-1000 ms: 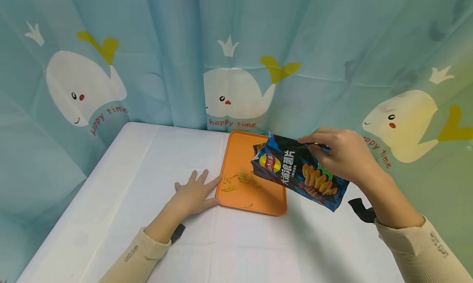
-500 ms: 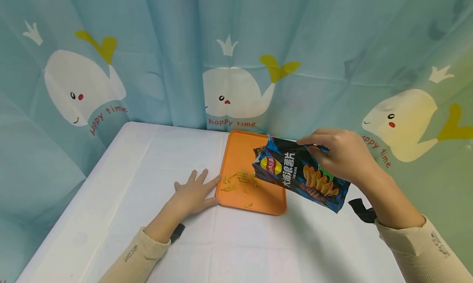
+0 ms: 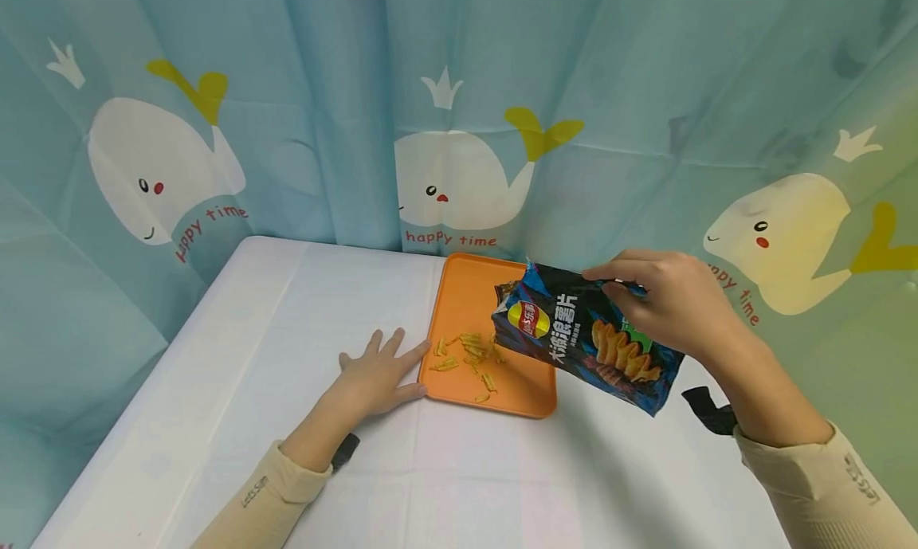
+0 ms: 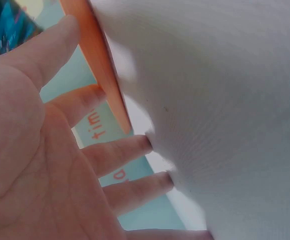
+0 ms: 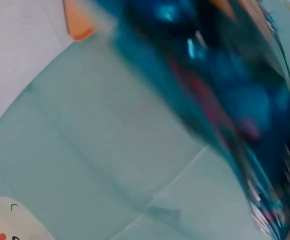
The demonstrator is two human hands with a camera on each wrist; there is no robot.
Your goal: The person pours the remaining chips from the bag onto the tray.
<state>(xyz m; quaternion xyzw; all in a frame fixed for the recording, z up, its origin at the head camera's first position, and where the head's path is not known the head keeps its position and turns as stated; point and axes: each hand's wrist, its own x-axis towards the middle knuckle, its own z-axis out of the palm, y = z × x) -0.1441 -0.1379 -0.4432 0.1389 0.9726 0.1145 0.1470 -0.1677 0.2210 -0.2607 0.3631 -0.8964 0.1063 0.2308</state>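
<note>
My right hand [image 3: 663,298] grips a black and blue chip bag [image 3: 574,334] by its upper edge. The bag is tilted, its torn left end hanging over an orange tray [image 3: 459,286]. Several ridged yellow chips [image 3: 473,343] lie scattered on the tray, mostly in its near half. With fingers spread, my left hand [image 3: 376,374] rests on the table, its thumb and index fingertip touching the tray's left rim. In the left wrist view those fingertips meet the orange rim [image 4: 96,50]. The right wrist view shows the bag's shiny side [image 5: 235,110], blurred; most of that hand is hidden.
A white cloth [image 3: 344,294] covers the table. Behind it hangs a blue-green curtain [image 3: 344,135] printed with whales. Black straps [image 3: 706,409] sit at both wrists.
More chips lie on the tray now, including one nearer its front edge. My right hand and the bag have shifted slightly right. The left hand stays in place.
</note>
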